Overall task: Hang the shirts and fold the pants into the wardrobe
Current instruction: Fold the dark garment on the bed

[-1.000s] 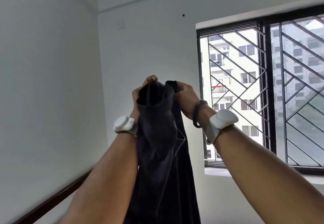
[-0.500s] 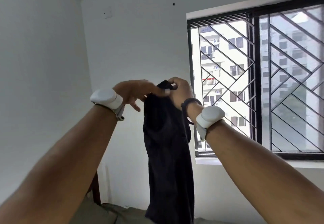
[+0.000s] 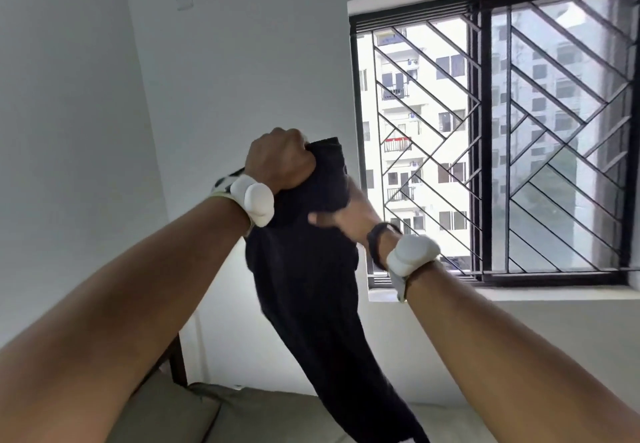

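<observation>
To the left of the window (image 3: 483,131), at about the height of its middle, the left hand (image 3: 280,162) is now clutching the top of the dark garment (image 3: 311,286) in a closed fist, its fingers curling tightly round the bunched cloth. Half a second ago that hand was only reaching over with loose fingers while the right hand (image 3: 353,215) was holding the top edge, so the grip is passing from right to left. The right hand is dropping lower, toward the window's bottom corner, and is showing as a blur. Its thumb (image 3: 317,218) is lying across the front of the cloth and its fingers are hiding behind it, so I cannot tell whether they are pinching or merely sliding along the edge. The garment is hanging free in the air from the left fist, its lower end swinging down below the sill toward the bed (image 3: 207,415). Whether it is a shirt or pants is not showing. This is probably a shake-out, the person looking for the garment's edges before hanging or folding. The wardrobe is not appearing in view, so putting it away is likely still some way off.
</observation>
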